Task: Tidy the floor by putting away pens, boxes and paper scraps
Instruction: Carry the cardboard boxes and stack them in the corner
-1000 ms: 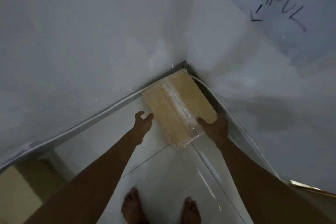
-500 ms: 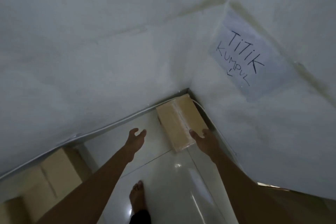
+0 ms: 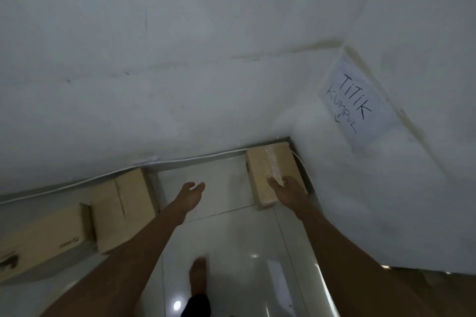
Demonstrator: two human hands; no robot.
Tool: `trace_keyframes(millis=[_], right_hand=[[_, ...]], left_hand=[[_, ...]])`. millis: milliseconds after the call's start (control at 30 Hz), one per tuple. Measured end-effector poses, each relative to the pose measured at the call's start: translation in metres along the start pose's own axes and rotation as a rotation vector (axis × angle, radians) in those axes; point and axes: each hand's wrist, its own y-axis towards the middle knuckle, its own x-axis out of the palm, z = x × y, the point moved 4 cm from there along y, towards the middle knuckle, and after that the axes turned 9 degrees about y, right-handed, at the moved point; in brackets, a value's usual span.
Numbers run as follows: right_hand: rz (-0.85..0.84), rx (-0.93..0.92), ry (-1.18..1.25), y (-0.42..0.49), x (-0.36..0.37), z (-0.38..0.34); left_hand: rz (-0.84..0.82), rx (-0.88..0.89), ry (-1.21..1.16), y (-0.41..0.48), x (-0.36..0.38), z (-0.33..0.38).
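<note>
A taped cardboard box [image 3: 269, 170] lies flat on the white tiled floor, pushed into the corner where two white walls meet. My right hand [image 3: 288, 189] hovers over the box's near end with fingers spread, holding nothing. My left hand [image 3: 192, 194] hangs open above the bare tile to the left of the box, apart from it. Two more cardboard boxes [image 3: 123, 203] [image 3: 41, 237] stand along the left wall.
A paper sign [image 3: 356, 103] reading "TITIK KUMPUL" with an arrow is stuck on the right wall above the corner. A white cable [image 3: 180, 159] runs along the wall base. My bare foot [image 3: 198, 278] stands on the glossy tile below.
Both hands have come off the corner box and drawn back. The view has lifted and swung left, bringing the sign and the boxes along the left wall into sight.
</note>
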Motion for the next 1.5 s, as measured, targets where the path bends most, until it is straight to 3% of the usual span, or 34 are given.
trace_keyframes(millis=[367, 500, 733, 1200, 1500], right_hand=[[-0.104, -0.044, -0.084, -0.059, 0.058, -0.007], [-0.133, -0.062, -0.102, -0.08, 0.089, -0.007], [-0.209, -0.06, -0.135, -0.12, 0.148, 0.003], [-0.334, -0.118, -0.275, -0.136, 0.243, -0.016], [-0.41, -0.131, -0.317, -0.121, 0.296, -0.036]], left_hand=[[0.051, -0.026, -0.042, -0.026, -0.052, -0.076], [0.044, -0.049, -0.053, 0.013, -0.065, -0.146], [0.077, -0.124, -0.05, -0.08, -0.115, -0.162], [0.262, -0.196, -0.198, -0.09, -0.185, -0.244], [0.335, -0.207, -0.293, -0.066, -0.215, -0.261]])
